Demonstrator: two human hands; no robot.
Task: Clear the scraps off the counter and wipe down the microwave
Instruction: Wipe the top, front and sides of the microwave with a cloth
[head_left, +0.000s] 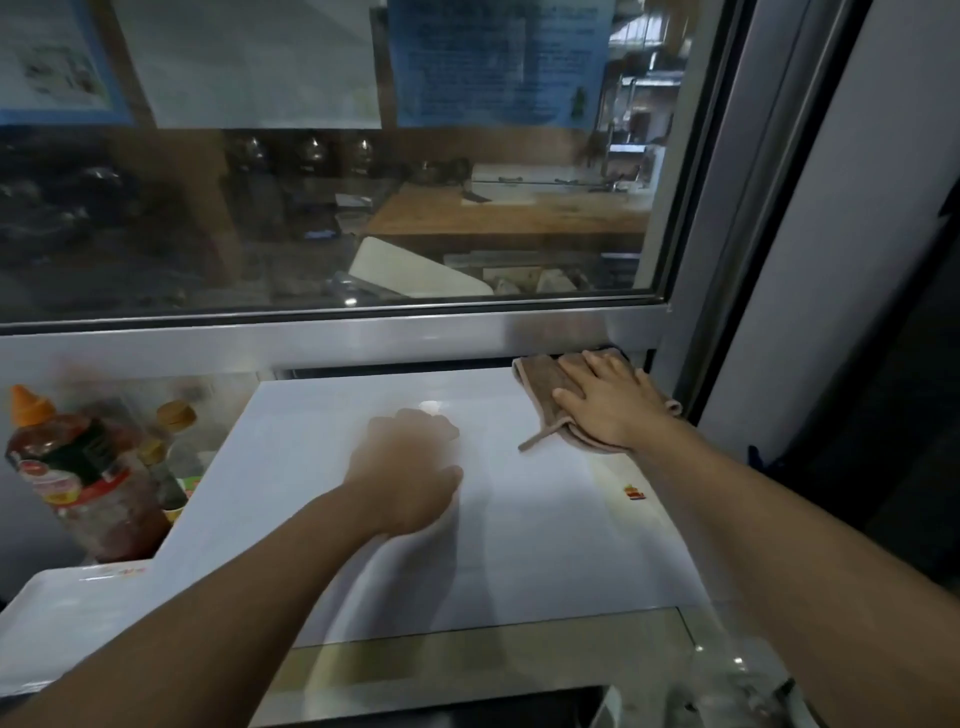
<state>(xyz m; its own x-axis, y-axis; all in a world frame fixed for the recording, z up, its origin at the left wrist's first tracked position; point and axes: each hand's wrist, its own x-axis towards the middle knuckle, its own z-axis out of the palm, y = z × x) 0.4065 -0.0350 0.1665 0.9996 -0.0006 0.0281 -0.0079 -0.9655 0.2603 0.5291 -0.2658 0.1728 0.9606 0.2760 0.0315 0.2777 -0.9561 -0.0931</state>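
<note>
**Wiping the microwave top, far right corner**

Nearest, both forearms reach forward over the microwave (467, 545), whose white top fills the middle of the view. The left hand (410, 467) is at mid-top and blurred; its fingers look loosely curled with nothing in them, though the blur leaves that uncertain. Further on and to the right, the right hand (608, 400) lies flat, fingers spread, pressing a brown cloth (545, 400) onto the top's far right corner, close under the window frame (363, 338). A small red mark (634, 492) sits near the top's right edge, nearer than the cloth.

To the left, beside the microwave, stand sauce bottles (78, 467).

By my reading, the wipe-down is under way on the top. No scraps show here, and the counter is barely in view, so whether that part is done cannot be told.
</note>
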